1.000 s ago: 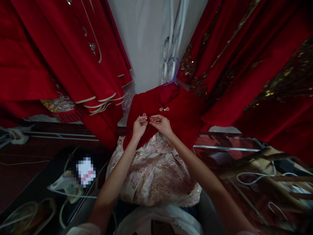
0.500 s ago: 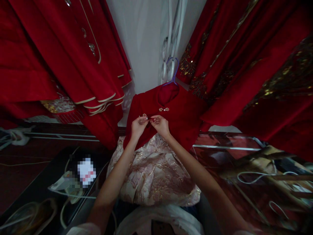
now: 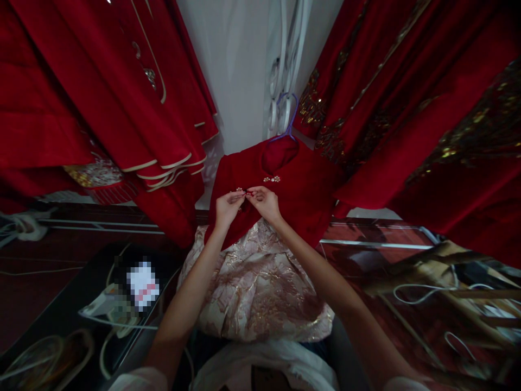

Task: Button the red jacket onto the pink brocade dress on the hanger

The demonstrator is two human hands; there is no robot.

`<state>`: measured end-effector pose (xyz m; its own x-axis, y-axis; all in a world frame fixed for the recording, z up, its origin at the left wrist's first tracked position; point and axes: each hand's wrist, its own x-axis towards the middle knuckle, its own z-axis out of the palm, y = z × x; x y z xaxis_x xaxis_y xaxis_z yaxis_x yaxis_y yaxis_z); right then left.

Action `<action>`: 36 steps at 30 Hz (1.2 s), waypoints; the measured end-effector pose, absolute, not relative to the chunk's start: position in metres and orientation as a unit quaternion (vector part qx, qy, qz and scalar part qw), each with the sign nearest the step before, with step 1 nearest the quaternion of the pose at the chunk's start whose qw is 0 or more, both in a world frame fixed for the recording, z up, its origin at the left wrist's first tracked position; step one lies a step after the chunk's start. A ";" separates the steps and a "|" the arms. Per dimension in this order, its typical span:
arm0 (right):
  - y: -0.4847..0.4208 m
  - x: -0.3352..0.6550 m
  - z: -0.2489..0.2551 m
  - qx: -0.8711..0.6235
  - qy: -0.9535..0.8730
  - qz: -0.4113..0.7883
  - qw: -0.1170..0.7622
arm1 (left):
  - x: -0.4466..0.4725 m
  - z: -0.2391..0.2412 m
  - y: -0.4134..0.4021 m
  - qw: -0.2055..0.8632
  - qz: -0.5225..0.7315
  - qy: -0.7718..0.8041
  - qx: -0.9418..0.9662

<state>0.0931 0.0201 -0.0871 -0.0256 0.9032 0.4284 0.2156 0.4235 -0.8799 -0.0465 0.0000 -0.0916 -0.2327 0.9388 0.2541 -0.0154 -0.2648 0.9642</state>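
Note:
A red top point(image 3: 301, 201) hangs on a purple hanger point(image 3: 291, 122) in front of me, its lower part over a pale gold-and-pink floral brocade point(image 3: 260, 293) on my lap. A jewelled, flower-shaped frog button point(image 3: 272, 179) sits below the collar. Lower on the front, my left hand point(image 3: 228, 207) pinches a similar flower-shaped frog button point(image 3: 239, 190). Fingertip to fingertip with it, my right hand point(image 3: 264, 202) pinches the other side of that fastening. The fingers hide most of the piece between them.
Red garments with pale piping point(image 3: 154, 125) hang at left, and red garments with gold sequins point(image 3: 459, 130) hang at right. A black table point(image 3: 36, 309) at lower left bears a clear bag and cords. A white cable point(image 3: 411, 298) lies among clutter at lower right.
Both hands have shifted slightly up along the red top, still pinching at the same fastening. The whole view has moved a little.

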 end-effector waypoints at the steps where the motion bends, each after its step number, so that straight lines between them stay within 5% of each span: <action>1: 0.020 0.093 -0.087 -0.435 -0.646 0.308 0.546 | -0.048 -0.093 0.001 0.373 0.623 0.475 0.497; 15: 0.006 0.101 -0.073 -0.455 -0.688 0.280 0.491 | -0.066 -0.100 -0.005 0.347 0.525 0.451 0.633; 21: -0.037 0.138 -0.069 -0.429 -0.695 0.371 0.442 | -0.074 -0.110 -0.049 0.200 0.430 0.495 0.728; 26: -0.088 0.166 -0.059 -0.524 -0.759 0.217 0.320 | -0.073 -0.098 -0.082 0.164 0.385 0.477 0.773; 31: -0.097 0.174 -0.053 -0.555 -0.756 0.097 0.333 | -0.060 -0.078 -0.097 0.067 0.498 0.483 0.717; 36: -0.087 0.170 -0.068 -0.588 -0.746 0.056 0.308 | -0.048 -0.082 -0.101 0.120 0.449 0.473 0.749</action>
